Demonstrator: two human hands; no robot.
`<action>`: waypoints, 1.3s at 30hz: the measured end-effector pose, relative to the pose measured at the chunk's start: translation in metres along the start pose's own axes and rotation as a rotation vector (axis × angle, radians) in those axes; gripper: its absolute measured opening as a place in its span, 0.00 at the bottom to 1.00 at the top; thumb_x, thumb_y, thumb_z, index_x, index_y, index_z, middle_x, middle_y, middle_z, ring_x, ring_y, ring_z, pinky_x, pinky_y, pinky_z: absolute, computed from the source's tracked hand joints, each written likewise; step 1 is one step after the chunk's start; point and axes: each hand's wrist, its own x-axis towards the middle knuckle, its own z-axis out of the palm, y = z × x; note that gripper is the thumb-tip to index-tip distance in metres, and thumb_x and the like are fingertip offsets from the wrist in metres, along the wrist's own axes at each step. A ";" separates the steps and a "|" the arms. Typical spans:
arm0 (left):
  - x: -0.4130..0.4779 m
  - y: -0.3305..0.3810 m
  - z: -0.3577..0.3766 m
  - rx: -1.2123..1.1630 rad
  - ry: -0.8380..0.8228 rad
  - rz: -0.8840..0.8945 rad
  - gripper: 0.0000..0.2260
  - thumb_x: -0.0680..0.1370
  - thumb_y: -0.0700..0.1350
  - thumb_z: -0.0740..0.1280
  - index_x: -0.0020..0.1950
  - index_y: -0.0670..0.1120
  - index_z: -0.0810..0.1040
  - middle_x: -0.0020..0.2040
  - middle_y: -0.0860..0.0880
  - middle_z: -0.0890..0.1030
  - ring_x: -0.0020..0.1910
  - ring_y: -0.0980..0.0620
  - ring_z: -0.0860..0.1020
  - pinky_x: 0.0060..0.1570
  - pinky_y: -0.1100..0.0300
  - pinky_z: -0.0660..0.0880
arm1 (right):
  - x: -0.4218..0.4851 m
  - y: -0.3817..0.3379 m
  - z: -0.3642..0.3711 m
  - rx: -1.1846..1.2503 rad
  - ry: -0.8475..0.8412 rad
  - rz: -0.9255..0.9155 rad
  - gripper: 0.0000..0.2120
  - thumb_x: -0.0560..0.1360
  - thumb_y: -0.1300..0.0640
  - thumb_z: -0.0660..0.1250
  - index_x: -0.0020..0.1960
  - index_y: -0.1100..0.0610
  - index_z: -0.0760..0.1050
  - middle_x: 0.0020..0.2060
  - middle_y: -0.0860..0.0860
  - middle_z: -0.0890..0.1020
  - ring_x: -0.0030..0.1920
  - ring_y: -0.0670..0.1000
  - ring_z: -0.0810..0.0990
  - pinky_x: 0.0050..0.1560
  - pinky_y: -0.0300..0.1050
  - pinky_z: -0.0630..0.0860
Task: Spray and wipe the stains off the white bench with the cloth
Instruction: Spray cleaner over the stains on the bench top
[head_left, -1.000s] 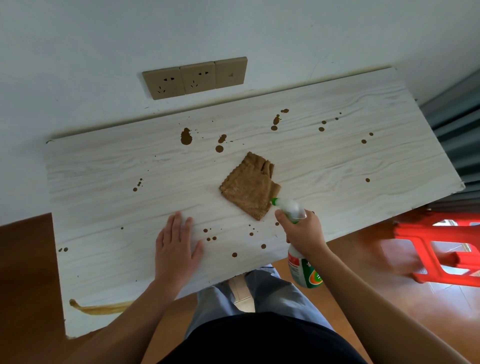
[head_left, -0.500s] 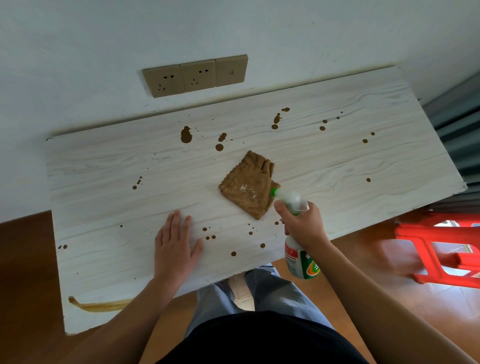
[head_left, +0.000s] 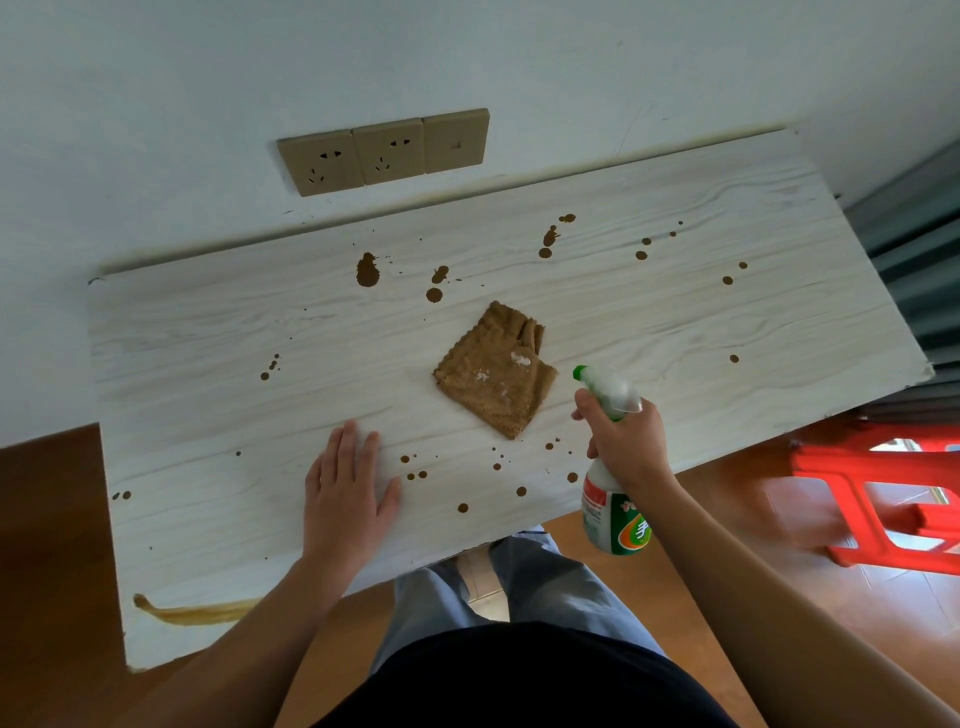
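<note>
Spray bottle just right of the cloth
My right hand clamps it, fingers curled; my left hand lies flat, fingers together, on the table, lower left of the cloth.

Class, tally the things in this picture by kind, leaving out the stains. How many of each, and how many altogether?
Bench: 1
Cloth: 1
Spray bottle: 1
Hands: 2 (left hand, right hand)
Wall plates: 3
Red stool: 1
Total: 9
</note>
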 end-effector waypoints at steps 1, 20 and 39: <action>0.000 0.000 0.000 0.002 -0.002 -0.002 0.33 0.81 0.63 0.52 0.80 0.44 0.64 0.82 0.39 0.61 0.82 0.40 0.59 0.75 0.40 0.65 | 0.000 0.001 -0.001 0.000 -0.003 0.009 0.18 0.77 0.41 0.68 0.44 0.56 0.80 0.29 0.52 0.82 0.24 0.44 0.78 0.30 0.38 0.74; 0.003 -0.015 -0.013 -0.002 0.011 0.041 0.25 0.81 0.54 0.65 0.73 0.43 0.72 0.77 0.38 0.70 0.77 0.38 0.69 0.70 0.42 0.72 | -0.014 -0.075 0.030 0.020 -0.339 -0.328 0.12 0.78 0.45 0.68 0.57 0.48 0.74 0.38 0.51 0.81 0.34 0.48 0.81 0.37 0.42 0.80; -0.038 -0.092 -0.018 -0.053 0.116 -0.014 0.26 0.79 0.56 0.68 0.75 0.49 0.72 0.79 0.43 0.68 0.78 0.43 0.68 0.71 0.47 0.74 | 0.003 -0.265 0.243 -0.103 -0.466 -0.700 0.14 0.79 0.44 0.66 0.58 0.53 0.74 0.43 0.51 0.79 0.40 0.48 0.77 0.39 0.42 0.73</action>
